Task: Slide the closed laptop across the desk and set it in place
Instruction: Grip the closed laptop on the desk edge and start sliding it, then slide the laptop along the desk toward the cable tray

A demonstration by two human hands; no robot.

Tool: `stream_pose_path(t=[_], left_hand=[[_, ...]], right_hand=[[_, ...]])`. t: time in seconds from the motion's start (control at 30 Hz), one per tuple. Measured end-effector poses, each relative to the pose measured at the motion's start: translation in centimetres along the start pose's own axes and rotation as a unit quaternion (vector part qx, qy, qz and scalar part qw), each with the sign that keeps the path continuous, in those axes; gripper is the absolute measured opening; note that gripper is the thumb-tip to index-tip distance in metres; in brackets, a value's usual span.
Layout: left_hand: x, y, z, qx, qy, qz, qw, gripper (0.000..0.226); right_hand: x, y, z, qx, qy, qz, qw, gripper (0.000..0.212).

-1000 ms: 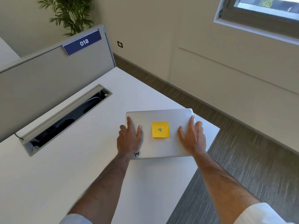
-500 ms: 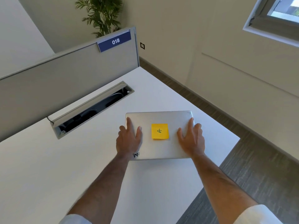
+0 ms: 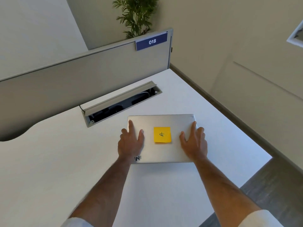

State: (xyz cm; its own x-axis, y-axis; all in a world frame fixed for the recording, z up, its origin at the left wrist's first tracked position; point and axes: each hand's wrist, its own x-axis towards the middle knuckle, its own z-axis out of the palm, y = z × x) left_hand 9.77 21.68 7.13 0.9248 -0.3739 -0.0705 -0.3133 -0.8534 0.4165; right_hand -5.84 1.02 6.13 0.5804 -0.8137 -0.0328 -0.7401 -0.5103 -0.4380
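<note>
A closed silver laptop lies flat on the white desk, right of centre. A yellow sticky note is stuck on the middle of its lid. My left hand presses flat on the lid's left part, fingers along the left edge. My right hand presses on the right part, with its outer fingers over the right edge. Both hands hold the laptop between them. A dark sticker shows at the lid's near left corner.
An open cable tray is sunk into the desk just beyond the laptop's far left corner. Behind it stands a grey partition with a blue "018" label. The desk's right corner drops to the floor. A plant stands behind.
The laptop has slid left across the desk under both hands, away from the right edge and nearer the cable tray. My hands keep the same places on the lid.
</note>
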Motion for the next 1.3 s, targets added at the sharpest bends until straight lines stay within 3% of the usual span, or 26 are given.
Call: stream_pose_path(t=[0.87,1.3], left_hand=[[-2.9,-18.0,-7.9,0.001,0.068,-0.146,0.987,0.073],[-5.8,-25.5,-9.1,0.024,0.052,-0.156,0.986,0.073]], right_hand=[[-6.2,-16.2,8.5,-0.027,-0.066,-0.133,0.989,0.077],[-13.1,-19.2,12.9,-0.041,-0.084,-0.118,0.989,0.079]])
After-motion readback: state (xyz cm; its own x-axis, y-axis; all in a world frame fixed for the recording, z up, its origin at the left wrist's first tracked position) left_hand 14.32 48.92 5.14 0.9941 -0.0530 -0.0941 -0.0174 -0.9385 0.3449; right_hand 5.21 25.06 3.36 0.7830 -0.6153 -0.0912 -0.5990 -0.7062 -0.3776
